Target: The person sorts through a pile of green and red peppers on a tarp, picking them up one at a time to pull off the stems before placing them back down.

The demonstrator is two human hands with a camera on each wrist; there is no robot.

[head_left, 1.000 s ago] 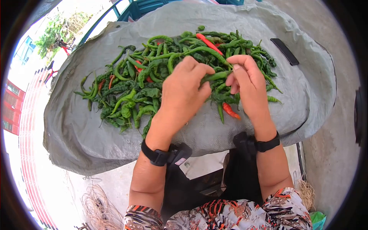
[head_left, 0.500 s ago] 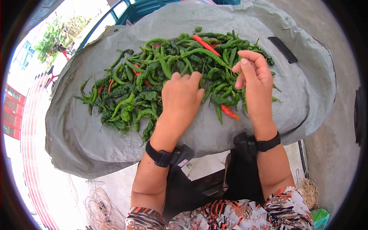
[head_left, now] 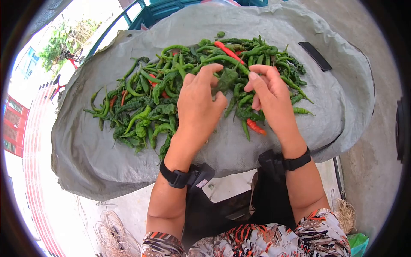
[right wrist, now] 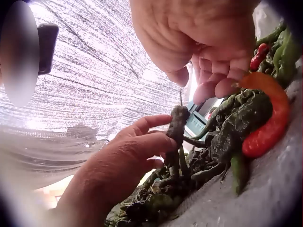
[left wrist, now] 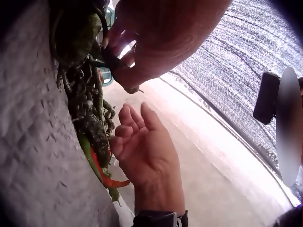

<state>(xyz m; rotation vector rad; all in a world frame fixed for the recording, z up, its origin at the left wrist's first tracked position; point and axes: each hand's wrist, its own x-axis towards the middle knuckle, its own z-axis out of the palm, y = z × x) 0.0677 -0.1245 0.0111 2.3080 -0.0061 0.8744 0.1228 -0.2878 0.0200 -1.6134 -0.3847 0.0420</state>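
Observation:
In the head view, the left hand holds a dark green pepper above the heap of peppers. From the right wrist view, the left thumb and index finger pinch that wrinkled pepper, its thin stem pointing up. The right hand hovers just right of the pepper, thumb apart from its loosely bent fingers. Its palm shows nothing held in the left wrist view, where the right hand is below the left hand.
A grey sheet lies under the heap. Red peppers show among the green ones, and one red pepper lies at the near edge. A black phone rests at the right. Teal metal framing stands behind.
A lighter green pepper was between the hands earlier. The left hand moved down onto the heap, then came up holding a dark pepper. The right hand moved away, then back toward the left hand.

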